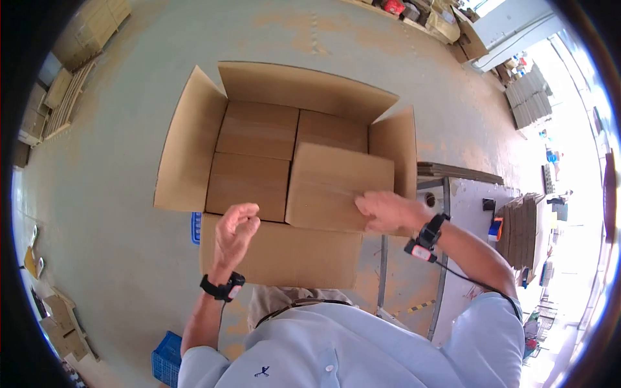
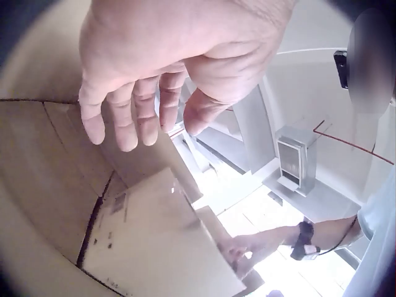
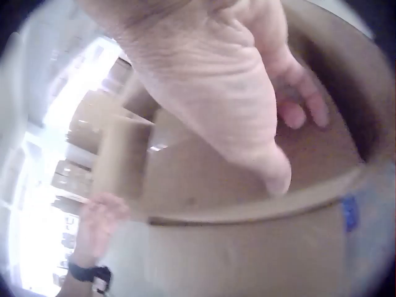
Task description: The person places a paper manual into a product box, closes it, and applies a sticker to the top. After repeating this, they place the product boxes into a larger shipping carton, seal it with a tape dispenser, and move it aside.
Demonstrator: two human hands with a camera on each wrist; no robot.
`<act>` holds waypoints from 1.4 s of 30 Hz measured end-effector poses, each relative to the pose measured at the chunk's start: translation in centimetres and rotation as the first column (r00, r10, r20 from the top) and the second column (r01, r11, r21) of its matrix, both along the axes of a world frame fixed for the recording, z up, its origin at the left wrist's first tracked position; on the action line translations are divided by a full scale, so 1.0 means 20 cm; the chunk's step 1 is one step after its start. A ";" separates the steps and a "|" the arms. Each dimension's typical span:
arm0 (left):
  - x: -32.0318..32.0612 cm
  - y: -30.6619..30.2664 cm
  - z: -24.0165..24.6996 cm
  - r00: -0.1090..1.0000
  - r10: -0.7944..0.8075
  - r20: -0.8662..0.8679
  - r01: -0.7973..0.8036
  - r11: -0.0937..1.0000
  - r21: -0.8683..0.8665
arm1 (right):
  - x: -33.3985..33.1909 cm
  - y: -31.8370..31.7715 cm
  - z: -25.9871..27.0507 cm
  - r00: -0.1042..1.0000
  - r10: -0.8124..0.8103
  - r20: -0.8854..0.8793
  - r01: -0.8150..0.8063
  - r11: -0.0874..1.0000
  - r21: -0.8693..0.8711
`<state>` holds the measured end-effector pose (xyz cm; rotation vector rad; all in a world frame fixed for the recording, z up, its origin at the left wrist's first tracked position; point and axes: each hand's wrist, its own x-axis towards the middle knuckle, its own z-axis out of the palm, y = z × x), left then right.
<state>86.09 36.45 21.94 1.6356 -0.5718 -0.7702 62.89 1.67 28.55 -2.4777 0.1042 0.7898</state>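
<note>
The small cardboard box (image 1: 339, 187) is held tilted over the near right quarter of the large carton (image 1: 191, 145), riding higher than the 3 seated boxes (image 1: 259, 129) beside it. It is gripped at its near right corner by the right hand (image 1: 388, 210), while the left hand (image 1: 234, 233) hovers above the carton's near wall, fingers loosely curled around nothing. The step is judged best done if the box is squared to its neighbours and the carton's right wall, then lowered level so that no corner is caught, with its free left edge steadied by the idle hand.
</note>
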 end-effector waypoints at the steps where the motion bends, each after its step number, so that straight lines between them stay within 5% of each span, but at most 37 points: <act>1: -0.01 0.02 0.00 0.998 -0.001 0.059 0.000 1.000 0.018 | -0.15 -0.04 -0.14 1.000 0.008 0.016 -0.008 1.000 -0.021; 5: -0.04 0.12 -0.01 0.993 -0.009 0.121 0.006 1.000 0.025 | -0.10 -0.04 -0.27 0.980 -0.189 -0.057 0.187 0.981 -0.042; 11: 0.02 0.22 -0.10 0.995 0.003 0.098 -0.016 0.992 0.128 | 0.14 0.04 -0.52 0.986 -0.150 -0.067 0.143 0.985 -0.098; 14: 0.04 0.24 -0.08 0.995 0.039 0.092 -0.053 0.986 0.158 | 0.03 0.09 -0.84 0.999 0.028 -0.036 -0.039 0.947 -0.320; 15: 0.07 0.27 -0.07 0.991 0.037 0.126 -0.059 0.983 0.176 | 0.11 0.10 -0.91 0.979 0.037 -0.199 -0.102 0.939 -0.327; 17: 0.12 0.40 -0.10 0.981 0.037 0.190 -0.080 0.972 0.220 | 0.18 0.03 -0.97 0.987 -0.015 -0.163 -0.026 0.969 -0.244; 19: 0.17 0.60 -0.24 0.971 0.237 0.036 -0.239 0.953 0.187 | 0.15 0.10 -0.92 0.989 -0.092 -0.116 0.063 0.970 -0.235; 22: 0.35 0.66 -0.31 0.883 0.470 -0.011 -0.466 0.879 0.103 | 0.22 0.11 -0.92 0.943 -0.088 -0.322 -0.025 0.943 -0.333; 25: 0.56 0.62 -0.24 0.851 0.525 0.016 -0.525 0.851 -0.027 | 0.11 0.01 -0.86 0.995 -0.102 0.004 0.102 0.993 -0.056; 27: 0.72 0.57 -0.18 0.875 0.484 -0.009 -0.481 0.867 -0.126 | 0.24 0.02 -0.23 0.863 -0.503 -0.046 0.499 0.864 -0.068; 28: 0.79 0.55 -0.15 0.895 0.444 -0.045 -0.444 0.879 -0.175 | 0.21 0.01 -0.03 0.694 -0.692 0.198 0.714 0.698 -0.063; 29: 0.85 0.53 -0.12 0.913 0.400 -0.080 -0.407 0.885 -0.224 | 0.02 -0.11 -0.05 0.427 -0.764 0.485 0.824 0.549 0.140; 32: 0.96 0.44 -0.03 0.924 0.273 -0.268 -0.345 0.898 -0.273 | -0.49 -0.39 0.00 -0.124 -0.814 0.567 0.872 0.183 0.453; 33: 0.93 0.41 -0.03 0.935 0.119 -0.334 -0.234 0.914 -0.331 | -0.54 -0.36 -0.04 -0.129 -0.913 0.388 0.844 0.105 0.526; 35: 0.80 0.28 -0.04 0.886 -0.202 -0.418 -0.015 0.888 -0.459 | -0.65 -0.29 -0.15 -0.100 -0.995 -0.012 0.782 -0.086 0.618; 37: 0.59 0.08 0.00 0.967 -0.245 -0.066 0.208 0.915 -0.346 | -0.52 -0.05 -0.21 0.312 -0.938 -0.147 0.617 0.082 0.783; 39: 0.55 0.01 -0.13 0.930 -0.343 0.130 0.364 0.908 -0.209 | -0.18 0.10 -0.24 0.574 -0.818 0.028 0.545 0.407 0.733; 41: 0.53 -0.05 -0.38 0.874 -0.472 0.112 0.475 0.880 0.000 | 0.04 0.15 -0.42 0.789 -0.611 0.065 0.560 0.759 0.332; 42: 0.52 -0.06 -0.47 0.845 -0.525 0.097 0.517 0.850 0.100 | 0.15 0.18 -0.46 0.846 -0.531 -0.038 0.528 0.828 0.189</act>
